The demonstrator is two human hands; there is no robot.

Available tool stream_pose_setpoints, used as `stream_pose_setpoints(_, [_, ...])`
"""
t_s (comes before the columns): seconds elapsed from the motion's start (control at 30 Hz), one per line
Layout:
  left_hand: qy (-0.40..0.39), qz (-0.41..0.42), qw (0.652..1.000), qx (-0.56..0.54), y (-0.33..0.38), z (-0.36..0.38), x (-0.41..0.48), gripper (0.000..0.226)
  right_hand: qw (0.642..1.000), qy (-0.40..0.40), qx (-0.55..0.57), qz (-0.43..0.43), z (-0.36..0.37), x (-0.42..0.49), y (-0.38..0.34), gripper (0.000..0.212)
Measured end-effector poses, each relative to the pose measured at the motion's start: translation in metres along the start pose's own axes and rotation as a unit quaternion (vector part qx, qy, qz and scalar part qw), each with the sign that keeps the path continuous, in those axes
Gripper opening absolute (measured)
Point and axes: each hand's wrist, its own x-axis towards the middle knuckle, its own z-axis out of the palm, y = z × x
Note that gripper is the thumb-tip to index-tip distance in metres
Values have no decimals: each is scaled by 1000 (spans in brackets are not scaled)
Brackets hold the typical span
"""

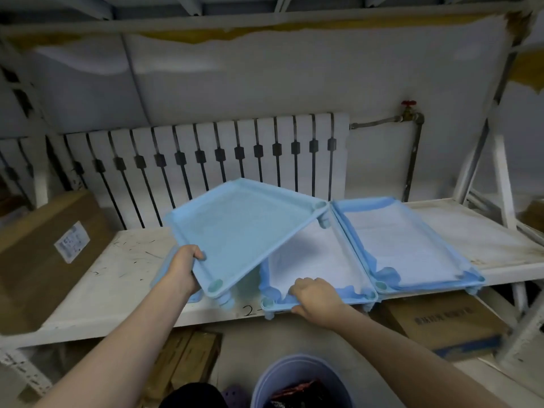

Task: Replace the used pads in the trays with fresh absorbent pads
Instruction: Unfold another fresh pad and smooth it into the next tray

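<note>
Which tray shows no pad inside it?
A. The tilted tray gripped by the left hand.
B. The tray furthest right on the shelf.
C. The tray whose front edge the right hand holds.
A: the tilted tray gripped by the left hand shows a bare blue floor, while a white pad lines the middle tray and another pad lines the right tray.

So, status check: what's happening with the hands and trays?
Left hand grips lifted empty tray, tilted. Right hand grips near rim of middle tray, pad inside. Lifted tray overhangs it.
</note>
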Motion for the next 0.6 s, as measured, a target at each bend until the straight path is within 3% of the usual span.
stream_pose_setpoints(0.13, [-2, -10, 999, 43, 3, 3, 2, 30, 999, -16, 38, 20, 5, 5, -1, 34])
stream_pose_setpoints(0.27, [4, -12, 999, 46, 0, 5, 9, 30, 999, 50, -3, 14, 20, -1, 4, 27])
stream_pose_setpoints(0.6, [7, -38, 997, 67, -22, 5, 20, 36, 994, 96, -50, 21, 38, -33, 67, 35])
